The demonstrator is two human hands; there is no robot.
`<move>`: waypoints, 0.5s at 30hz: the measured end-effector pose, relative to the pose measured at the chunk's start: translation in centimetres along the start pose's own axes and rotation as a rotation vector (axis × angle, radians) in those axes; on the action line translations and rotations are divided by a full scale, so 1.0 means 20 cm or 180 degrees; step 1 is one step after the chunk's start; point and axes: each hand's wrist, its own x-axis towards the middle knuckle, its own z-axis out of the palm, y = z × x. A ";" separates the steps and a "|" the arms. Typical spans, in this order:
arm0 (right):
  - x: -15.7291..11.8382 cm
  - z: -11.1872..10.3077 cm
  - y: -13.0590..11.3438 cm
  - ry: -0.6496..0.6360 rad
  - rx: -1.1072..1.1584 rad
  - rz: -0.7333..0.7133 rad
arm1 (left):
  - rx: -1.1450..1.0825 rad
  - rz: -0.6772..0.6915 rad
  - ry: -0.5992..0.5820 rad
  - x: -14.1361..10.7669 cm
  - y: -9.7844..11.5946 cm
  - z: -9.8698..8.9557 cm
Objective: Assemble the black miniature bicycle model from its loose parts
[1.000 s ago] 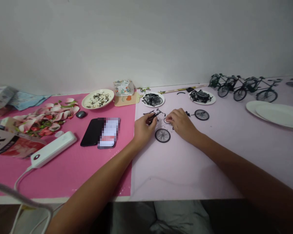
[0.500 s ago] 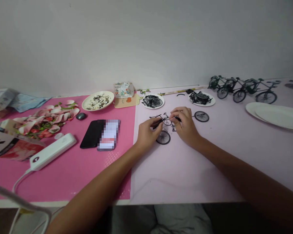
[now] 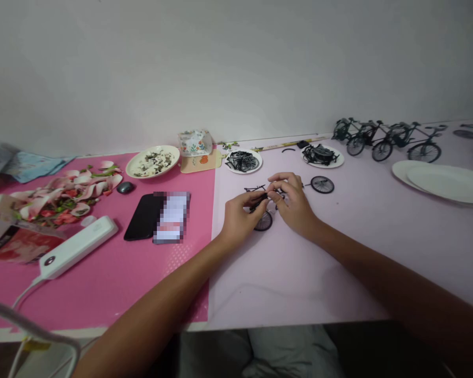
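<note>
My left hand [image 3: 240, 215] pinches a small black model bicycle part [image 3: 263, 196] between thumb and fingers. My right hand [image 3: 291, 203] is closed close against it, its thumb and fingertips meeting the left fingertips. What the right fingers grip is hidden. Under the hands is a black toy bicycle wheel [image 3: 264, 221], partly covered by the left fingers. Thin black frame pieces [image 3: 254, 188] show just behind the fingers. A second wheel [image 3: 322, 184] with a short rod lies flat to the right of my right hand.
Two small plates of black parts, the left plate [image 3: 257, 167] and the right plate [image 3: 341, 157], stand behind the hands. Assembled model bicycles [image 3: 382, 139] line the back right, near stacked white plates [image 3: 453, 184]. Phones [image 3: 144, 218], a white power bank [image 3: 79, 247] and petals [image 3: 98, 184] lie left.
My hands have drawn together, the right moving left until the fingertips meet. The ring-shaped part seen between them is now mostly covered. The whole view has shifted slightly.
</note>
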 end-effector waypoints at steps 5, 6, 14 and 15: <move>-0.01 0.01 0.02 0.0044 0.0257 0.0090 | -0.0028 0.0053 0.0028 0.00 -0.02 0.00; -0.01 0.01 0.03 0.0037 0.0315 0.0129 | -0.0015 0.0067 0.0033 0.00 -0.02 0.00; -0.01 0.03 0.04 -0.0079 0.0899 0.0597 | 0.0191 0.0203 0.0031 0.00 -0.01 0.00; -0.01 0.03 0.05 -0.0098 0.0952 0.0653 | 0.0200 0.0219 0.0027 0.00 -0.01 -0.01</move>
